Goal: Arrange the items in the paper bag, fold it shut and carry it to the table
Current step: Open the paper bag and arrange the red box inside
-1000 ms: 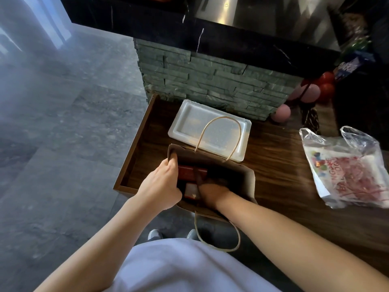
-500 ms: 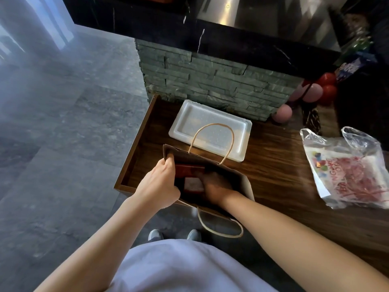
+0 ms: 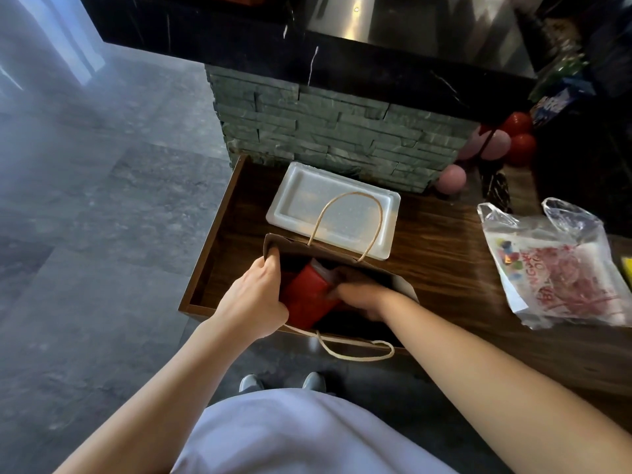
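A brown paper bag with rope handles stands open at the near edge of a wooden counter. My left hand pinches the bag's left rim and holds it apart. My right hand reaches inside the bag and grips a red box, which is tilted with its top showing above the dark interior. The far handle stands upright; the near one hangs over the counter's edge. The bottom of the bag is hidden in shadow.
A white foam tray lies just behind the bag. A clear plastic bag with red print lies at the right. Pink and red balloons sit by a stone-clad wall. Grey tiled floor is to the left.
The red box has risen and tilted inside the bag, with my right hand on it. My left hand still holds the rim, and the bag's mouth is a little wider.
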Motion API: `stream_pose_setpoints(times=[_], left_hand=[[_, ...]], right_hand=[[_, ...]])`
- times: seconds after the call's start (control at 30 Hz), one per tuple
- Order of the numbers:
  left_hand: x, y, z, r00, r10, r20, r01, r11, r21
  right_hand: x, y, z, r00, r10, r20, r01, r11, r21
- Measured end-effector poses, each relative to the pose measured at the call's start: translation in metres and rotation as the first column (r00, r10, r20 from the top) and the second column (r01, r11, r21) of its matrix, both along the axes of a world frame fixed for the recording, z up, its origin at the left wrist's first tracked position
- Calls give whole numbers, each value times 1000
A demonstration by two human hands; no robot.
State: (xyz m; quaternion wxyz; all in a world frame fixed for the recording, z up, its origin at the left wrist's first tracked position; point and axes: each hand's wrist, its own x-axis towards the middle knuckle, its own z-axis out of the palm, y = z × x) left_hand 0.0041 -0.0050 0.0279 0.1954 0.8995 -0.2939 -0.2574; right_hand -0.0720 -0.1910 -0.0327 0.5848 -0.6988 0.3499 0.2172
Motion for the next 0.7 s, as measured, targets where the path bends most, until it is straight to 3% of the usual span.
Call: stream_pose_setpoints(times=[0.13,0.2,0.27,0.37,0.47,0.57,0.7], left_hand=[[0,0,2,1000,-12,-15,11,1000,-9],[1,0,2,1000,-15,-16,15,1000,-11],[1,1,2,1000,-19,-14,19,1000,-13],[3,1,3,999,-24,-24,24,1000,-19],[4,1,3,1000,-26,-16,25,999,-30],[4,-1,3,999,-29,-16,28,999,-36],[5,-1,3,999,-32,-32,31,999,-30]], right_hand=[[-1,-7,1,995,-4,-105,14,995,97],[0,-10,2,988,102,-116,-111,991,-71],[2,-13,1,929,328,-174,-367,879,-305],[5,-15,0,793,513,-329,-608,704,-368],[6,-15,-1,764,553,-331,-643,697,-319],[5,-7,-4,823,497,-275,-568,742,-356],[3,4,-9,767,580,-276,-641,665,-384]])
